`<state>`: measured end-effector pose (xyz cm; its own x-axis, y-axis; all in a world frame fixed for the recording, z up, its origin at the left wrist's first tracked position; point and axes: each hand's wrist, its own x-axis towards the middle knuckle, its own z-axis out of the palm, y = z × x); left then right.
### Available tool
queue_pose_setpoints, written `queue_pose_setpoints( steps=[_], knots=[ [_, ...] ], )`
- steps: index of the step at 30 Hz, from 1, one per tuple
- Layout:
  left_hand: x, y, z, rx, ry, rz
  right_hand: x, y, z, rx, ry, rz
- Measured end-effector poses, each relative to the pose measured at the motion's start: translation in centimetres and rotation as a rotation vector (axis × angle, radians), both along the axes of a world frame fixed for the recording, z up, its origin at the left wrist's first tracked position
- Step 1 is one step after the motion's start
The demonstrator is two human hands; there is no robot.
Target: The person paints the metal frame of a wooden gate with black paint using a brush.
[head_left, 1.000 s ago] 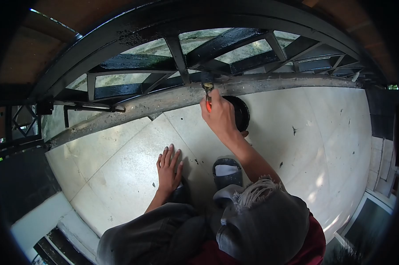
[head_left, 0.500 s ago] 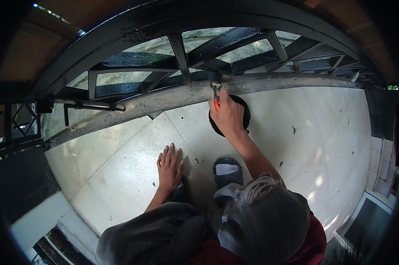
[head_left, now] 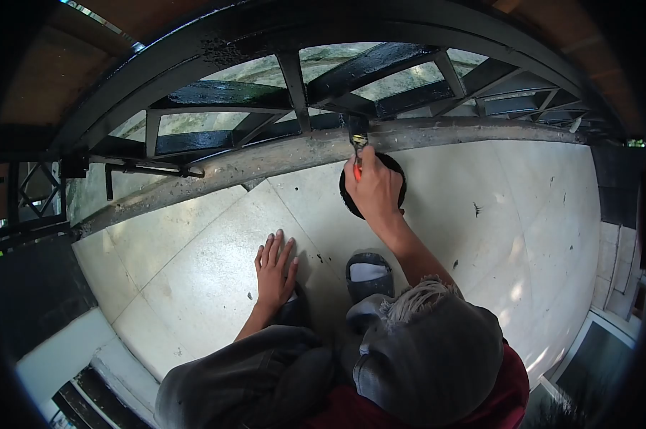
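Observation:
My right hand (head_left: 374, 186) is closed round a paintbrush (head_left: 358, 136) with a red part on its handle. The dark bristles touch or lie close to the lowest bar of a black metal gate (head_left: 294, 89); the exact contact is too small to tell. Below that hand, partly covered by it, a round black container (head_left: 395, 166) stands on the pale tiles. My left hand (head_left: 273, 270) rests on the floor with its fingers spread, beside my left foot, and holds nothing.
A rough grey sill (head_left: 265, 163) runs along the foot of the gate. My sandalled foot (head_left: 369, 275) is on the tiled floor (head_left: 194, 264), just below the container. Dark specks dot the tiles. A white-framed panel (head_left: 598, 350) stands at the lower right.
My right hand and the brush have shifted slightly to the right along the gate's lower bar. My left hand is still in the same place.

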<state>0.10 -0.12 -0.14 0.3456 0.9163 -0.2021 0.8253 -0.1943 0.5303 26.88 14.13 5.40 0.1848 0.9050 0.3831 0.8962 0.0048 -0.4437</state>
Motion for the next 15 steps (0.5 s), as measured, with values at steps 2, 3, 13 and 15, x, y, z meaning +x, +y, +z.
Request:
queue_pose_setpoints(
  steps=[2,3,13,15],
  knots=[
    [-0.1,-0.2,0.1,-0.011,-0.002,-0.008,-0.4,0.1,0.2,0.042,0.039,0.103],
    [-0.1,-0.2,0.1,-0.008,-0.002,-0.006,0.0,0.4,0.2,0.042,0.036,0.101],
    [-0.2,-0.2,-0.1,-0.013,0.015,-0.005,1.1,1.1,1.4,-0.106,-0.365,0.118],
    [-0.2,0.0,-0.1,-0.01,0.009,-0.002,1.1,1.1,2.2,-0.23,-0.484,0.227]
  ],
)
